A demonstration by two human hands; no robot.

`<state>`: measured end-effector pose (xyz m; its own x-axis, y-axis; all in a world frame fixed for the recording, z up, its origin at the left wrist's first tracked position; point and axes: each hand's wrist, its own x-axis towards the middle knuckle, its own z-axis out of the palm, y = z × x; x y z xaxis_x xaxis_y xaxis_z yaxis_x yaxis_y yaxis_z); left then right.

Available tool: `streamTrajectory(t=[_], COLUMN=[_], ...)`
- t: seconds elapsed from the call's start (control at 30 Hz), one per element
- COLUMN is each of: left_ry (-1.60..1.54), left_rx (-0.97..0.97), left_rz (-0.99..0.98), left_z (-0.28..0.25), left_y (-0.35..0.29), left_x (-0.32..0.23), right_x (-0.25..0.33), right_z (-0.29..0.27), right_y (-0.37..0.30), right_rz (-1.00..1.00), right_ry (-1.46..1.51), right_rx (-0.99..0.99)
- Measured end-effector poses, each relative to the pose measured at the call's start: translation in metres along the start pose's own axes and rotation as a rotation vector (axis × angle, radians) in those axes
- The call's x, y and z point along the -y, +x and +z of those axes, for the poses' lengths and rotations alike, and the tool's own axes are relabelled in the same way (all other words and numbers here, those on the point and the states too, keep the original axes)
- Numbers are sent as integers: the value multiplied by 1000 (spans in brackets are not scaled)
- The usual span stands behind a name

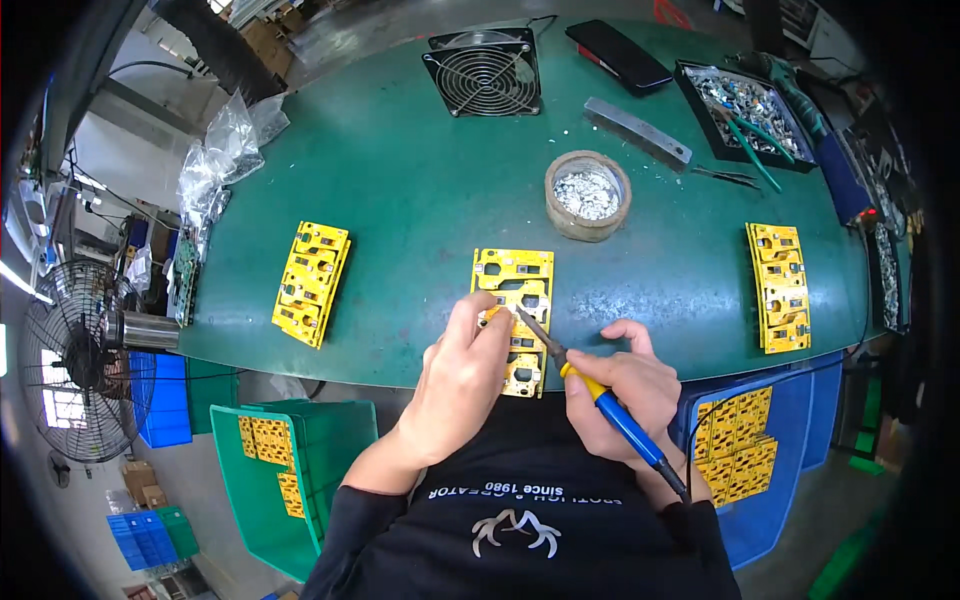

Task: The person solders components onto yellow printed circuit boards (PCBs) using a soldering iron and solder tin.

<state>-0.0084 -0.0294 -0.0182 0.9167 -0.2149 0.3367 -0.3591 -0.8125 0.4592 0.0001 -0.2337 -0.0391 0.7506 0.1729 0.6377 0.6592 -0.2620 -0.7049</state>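
Note:
A yellow circuit board panel [520, 258] with cut-outs lies near the front edge of the green table. My left hand [455, 375] reaches over its left side, thumb and forefinger pinched together at the board's middle. Whatever sits between those fingertips is too small to make out. In my right hand [625, 390] is a soldering iron [632, 430] with a blue and yellow handle, gripped like a pen. Its tip points up and left and meets the board close to my left fingertips.
Yellow board stacks stand left [312, 285] and right [780, 288]. Behind are a round tub of silvery bits [550, 205], a metal bar [638, 133], a fan [485, 75] and a parts tray [740, 150] with green-handled pliers [755, 150]. Green [345, 430] and blue bins [790, 450] flank me.

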Motion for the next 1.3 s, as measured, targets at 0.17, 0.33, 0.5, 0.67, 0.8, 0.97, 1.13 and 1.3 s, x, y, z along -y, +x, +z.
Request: streamTrajectory(t=[0.17,0.33,0.5,0.67,0.8,0.97,1.13,1.3], left_ry=[-12,36,54,56,75,83,134,125], left_rx=[125,212,237,253,230,141,43,-90], left_rz=[-45,-72,-81,-89,-94,-83,-118,-163], left_z=[-7,-12,-14,-11,-7,0,9,6], left_y=[-1,-3,-6,-8,-11,-9,8,14], left_x=[-2,-5,-8,-5,-6,0,16,16], right_x=[3,2,7,3,3,-7,-22,-23], right_z=[-2,-1,0,-2,-11,-18,-17,-13], right_y=[0,-1,-2,-2,0,9,22,18], right_rz=[3,5,-7,-16,17,-10,34,33], right_ry=[-27,-17,1,-23,-55,-104,-247,-238], right_rx=[25,21,2,-4,-40,-114,-159,-163])
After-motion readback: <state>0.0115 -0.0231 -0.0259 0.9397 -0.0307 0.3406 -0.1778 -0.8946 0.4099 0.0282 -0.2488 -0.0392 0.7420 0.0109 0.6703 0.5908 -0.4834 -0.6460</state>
